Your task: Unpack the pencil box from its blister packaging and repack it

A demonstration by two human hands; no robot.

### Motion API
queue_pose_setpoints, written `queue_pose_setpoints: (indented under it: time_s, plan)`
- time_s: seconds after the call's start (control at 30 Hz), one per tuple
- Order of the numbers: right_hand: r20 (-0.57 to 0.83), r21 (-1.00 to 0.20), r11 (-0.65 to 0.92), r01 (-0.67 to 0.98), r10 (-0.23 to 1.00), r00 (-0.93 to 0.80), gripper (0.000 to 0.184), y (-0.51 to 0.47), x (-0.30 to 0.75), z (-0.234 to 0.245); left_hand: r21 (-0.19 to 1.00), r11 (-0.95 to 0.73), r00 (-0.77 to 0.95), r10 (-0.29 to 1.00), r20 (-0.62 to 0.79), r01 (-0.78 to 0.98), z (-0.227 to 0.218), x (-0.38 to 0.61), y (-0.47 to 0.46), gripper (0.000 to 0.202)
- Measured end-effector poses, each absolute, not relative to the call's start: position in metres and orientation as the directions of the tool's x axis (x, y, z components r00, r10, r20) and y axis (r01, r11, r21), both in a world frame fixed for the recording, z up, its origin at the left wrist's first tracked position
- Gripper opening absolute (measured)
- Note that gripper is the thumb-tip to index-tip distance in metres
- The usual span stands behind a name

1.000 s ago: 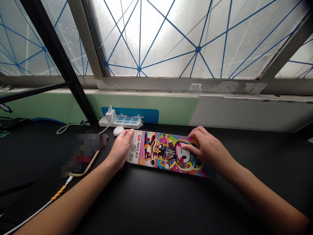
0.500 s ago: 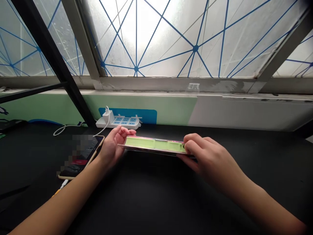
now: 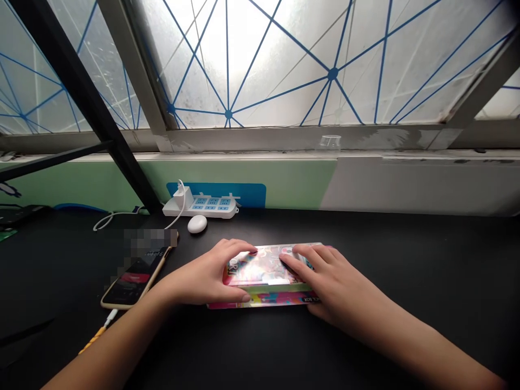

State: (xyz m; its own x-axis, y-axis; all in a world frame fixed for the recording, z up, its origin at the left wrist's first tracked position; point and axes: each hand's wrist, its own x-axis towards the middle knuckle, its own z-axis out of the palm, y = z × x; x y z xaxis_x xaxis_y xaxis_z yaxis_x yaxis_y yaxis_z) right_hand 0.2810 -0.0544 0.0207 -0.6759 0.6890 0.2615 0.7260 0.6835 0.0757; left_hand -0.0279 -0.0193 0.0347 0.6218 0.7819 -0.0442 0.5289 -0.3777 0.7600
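A colourful cartoon-printed pencil box (image 3: 266,271) lies flat on the black table (image 3: 260,346), its long side toward me. My left hand (image 3: 207,279) grips its left end, fingers over the lid and thumb along the front edge. My right hand (image 3: 325,281) covers the right end, fingers laid across the lid and thumb under the front edge. Glare on the lid washes out part of the print.
A phone (image 3: 136,276) on a charging cable (image 3: 95,338) lies to the left of my left hand. Behind the box are a small white oval case (image 3: 197,223) and a white power strip (image 3: 203,205) against the green wall. A black diagonal bar (image 3: 89,108) rises at the left.
The box was held up with its printed face toward me, then tipped edge-on showing its green side. Now it lies flat on the table, nearer to me, with both hands over its lid.
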Motion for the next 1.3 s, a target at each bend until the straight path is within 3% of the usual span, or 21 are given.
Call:
queue_pose_setpoints:
  time_s: [0.23,0.4,0.6,0.73,0.87,1.07,1.3]
  plan:
    - [0.231,-0.119,0.673,0.730,0.734,-0.639,0.080,-0.033,0.297,0.008,0.605,-0.575,0.665,0.740,0.097,0.552,0.031,-0.020,-0.026,0.076]
    - [0.233,-0.198,0.603,0.773,0.795,-0.560,0.102,-0.018,0.315,0.006,0.378,-0.714,0.684,0.690,0.237,0.589,0.026,-0.017,-0.028,0.082]
    - [0.385,-0.185,0.590,0.786,0.779,-0.494,0.076,-0.010,0.329,0.021,0.050,-0.793,0.704,0.566,0.429,0.607,0.023,-0.011,-0.033,0.083]
    - [0.429,-0.144,0.611,0.779,0.747,-0.507,0.077,-0.015,0.324,0.031,0.054,-0.789,0.691,0.567,0.449,0.612,0.029,-0.009,-0.037,0.081]
    - [0.501,-0.039,0.636,0.771,0.680,-0.535,0.071,-0.027,0.314,0.043,0.078,-0.723,0.567,0.599,0.566,0.686,0.039,-0.015,-0.032,0.078]
    - [0.561,0.091,0.652,0.752,0.590,-0.580,0.019,-0.047,0.294,0.039,-0.016,-0.775,0.634,0.505,0.586,0.632,0.037,-0.021,-0.021,0.026]
    - [0.538,0.057,0.660,0.749,0.612,-0.580,0.021,-0.049,0.274,0.017,-0.023,-0.812,0.696,0.484,0.529,0.583,0.040,-0.019,-0.020,0.006]
